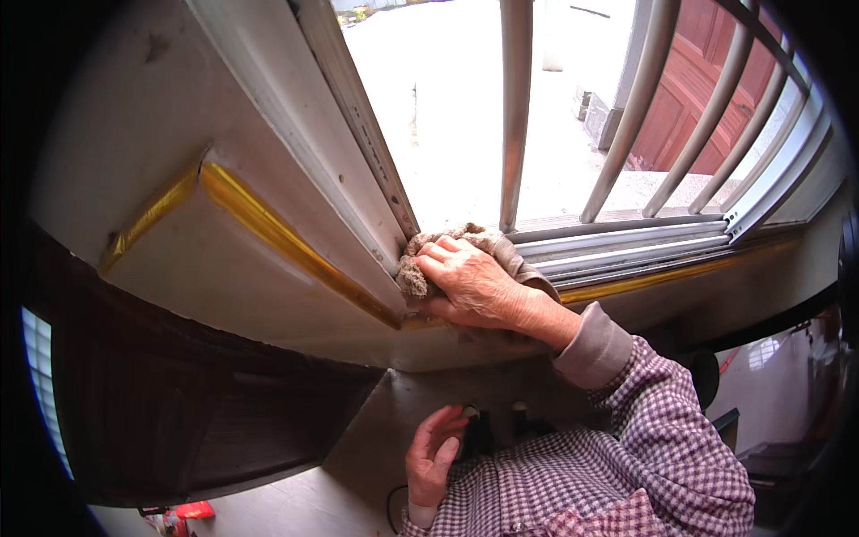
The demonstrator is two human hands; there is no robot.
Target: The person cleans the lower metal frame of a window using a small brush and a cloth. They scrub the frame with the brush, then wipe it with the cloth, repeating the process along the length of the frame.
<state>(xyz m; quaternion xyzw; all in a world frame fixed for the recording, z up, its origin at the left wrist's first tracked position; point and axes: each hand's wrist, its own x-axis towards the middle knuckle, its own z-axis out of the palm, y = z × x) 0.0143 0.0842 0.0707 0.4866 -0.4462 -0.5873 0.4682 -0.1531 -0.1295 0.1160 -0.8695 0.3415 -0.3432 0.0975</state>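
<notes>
My right hand [470,278] is closed on a beige-brown cloth [413,275] and presses it into the left corner of the window sill. The cloth bunches around the fingers, and part of it lies over the left end of the metal window tracks [624,248]. Beside that corner rises the window's side frame [356,121]. Below, near my checked jacket [557,470], my left hand [433,456] hangs in the air with its fingers somewhat apart and nothing in it.
Metal bars [517,114] stand across the window opening, with a reddish panelled door [698,87] outside. Gold-coloured trim [288,245] edges the wall and sill. A dark wooden panel [201,416] is at the lower left, and a red item [194,510] lies on the floor.
</notes>
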